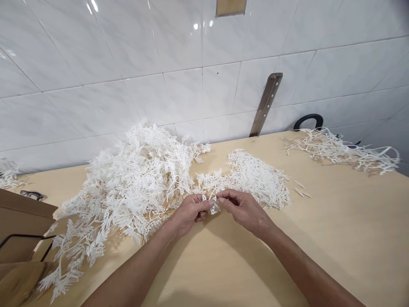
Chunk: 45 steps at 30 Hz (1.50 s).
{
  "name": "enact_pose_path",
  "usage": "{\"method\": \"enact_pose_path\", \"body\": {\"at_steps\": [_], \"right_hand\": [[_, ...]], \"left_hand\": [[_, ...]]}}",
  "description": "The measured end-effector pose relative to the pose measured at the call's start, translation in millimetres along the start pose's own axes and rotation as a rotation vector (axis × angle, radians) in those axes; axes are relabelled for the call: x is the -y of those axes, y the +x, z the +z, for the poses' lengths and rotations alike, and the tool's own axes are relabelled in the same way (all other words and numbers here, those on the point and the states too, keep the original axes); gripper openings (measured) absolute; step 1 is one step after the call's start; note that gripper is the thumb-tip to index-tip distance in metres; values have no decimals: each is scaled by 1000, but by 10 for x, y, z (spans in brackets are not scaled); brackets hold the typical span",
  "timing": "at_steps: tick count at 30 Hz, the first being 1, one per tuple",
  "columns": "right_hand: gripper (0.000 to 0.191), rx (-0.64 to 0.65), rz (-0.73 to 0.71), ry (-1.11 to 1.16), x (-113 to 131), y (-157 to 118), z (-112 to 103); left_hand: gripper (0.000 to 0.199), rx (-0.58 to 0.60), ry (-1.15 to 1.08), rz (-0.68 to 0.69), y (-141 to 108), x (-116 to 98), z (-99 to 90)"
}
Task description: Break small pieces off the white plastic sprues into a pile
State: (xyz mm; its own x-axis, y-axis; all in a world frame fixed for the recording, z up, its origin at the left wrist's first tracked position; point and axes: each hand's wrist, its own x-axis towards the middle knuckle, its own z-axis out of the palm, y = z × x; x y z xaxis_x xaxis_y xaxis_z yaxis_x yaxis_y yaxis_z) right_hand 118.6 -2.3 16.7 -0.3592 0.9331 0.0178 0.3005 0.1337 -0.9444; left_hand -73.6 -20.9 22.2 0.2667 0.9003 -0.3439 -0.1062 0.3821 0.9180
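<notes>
Between my two hands is a small white plastic sprig point(214, 208) with thin, needle-like tips. My left hand point(191, 211) is closed on it, thumb pressed against the fingers. My right hand point(244, 209) pinches the sprig's other side between thumb and forefinger. Just beyond my fingertips, a heap of short white plastic pieces point(258, 177) lies to the right. A much larger pile of branching white plastic sprigs point(137, 175) spreads to the left, some trailing towards the table's near left. My fingers partly cover the held sprig.
Bare white stems point(345, 149) lie tangled at the far right, near a black ring point(309, 121). A metal strip point(266, 104) leans on the tiled wall. Cardboard boxes point(24, 226) stand at the left, with glasses point(32, 195) behind them on the wooden table point(345, 226).
</notes>
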Motion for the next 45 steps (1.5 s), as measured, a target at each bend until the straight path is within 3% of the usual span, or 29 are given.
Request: {"method": "enact_pose_path", "body": {"at_steps": [14,22,29,36,45], "right_hand": [[32,-9,45,82,-52,17,40],[35,50,63,92,-70,14,29],[40,143,131,221,-146,33,11],[40,154,133,292,-167,45,-5],[38,159,137,215,-229,47,3]], "left_hand": [[41,-25,78,9,-4,2,36],[40,48,88,31,1,13,10],[45,20,27,-49,25,30,-34],[42,25,4,-69,24,27,-40],[44,-14,14,-44,47,57,-33]]}}
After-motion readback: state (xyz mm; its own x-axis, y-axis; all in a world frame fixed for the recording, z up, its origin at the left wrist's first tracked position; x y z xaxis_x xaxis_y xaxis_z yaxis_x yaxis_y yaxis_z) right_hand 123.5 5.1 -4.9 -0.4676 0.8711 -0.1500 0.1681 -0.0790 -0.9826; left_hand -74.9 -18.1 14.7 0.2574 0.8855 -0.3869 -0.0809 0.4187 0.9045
